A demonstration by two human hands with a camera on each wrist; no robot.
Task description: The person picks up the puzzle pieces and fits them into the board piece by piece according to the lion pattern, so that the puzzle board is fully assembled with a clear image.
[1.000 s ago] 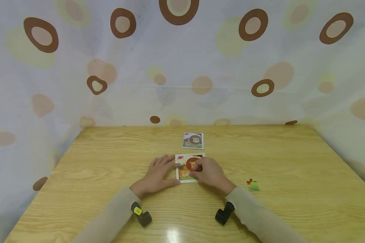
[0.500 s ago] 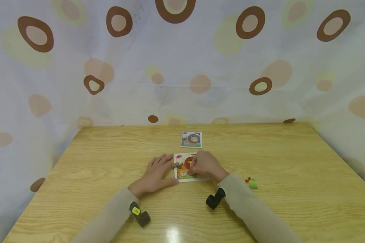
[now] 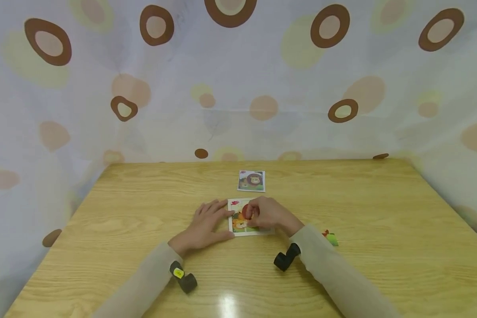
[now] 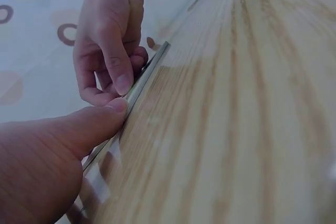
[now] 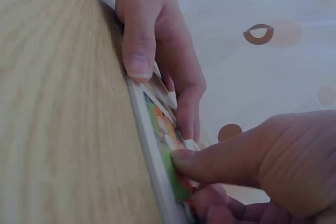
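A jigsaw puzzle in a white frame tray [image 3: 229,221] lies at the middle of the table, its lion picture partly covered by my hands. My left hand [image 3: 206,227] rests at the tray's left side, fingers spread, thumb against the near left corner. Over the right half of the picture, my right hand [image 3: 269,214] pinches a puzzle piece [image 5: 182,188] between thumb and curled fingers. Green and orange show on this piece in the right wrist view, low against the picture. The left wrist view has the tray edge-on, with both hands meeting at it.
A printed lion picture card [image 3: 251,181] lies behind the tray. To the right, partly behind the right sleeve, is a loose green and red puzzle piece [image 3: 332,239]. A patterned curtain [image 3: 238,128] hangs along the table's back edge.
My right hand has moved slightly away from me over the tray, and its fingers have shifted on the piece. The right forearm now overlaps the loose piece. My left hand stays in place.
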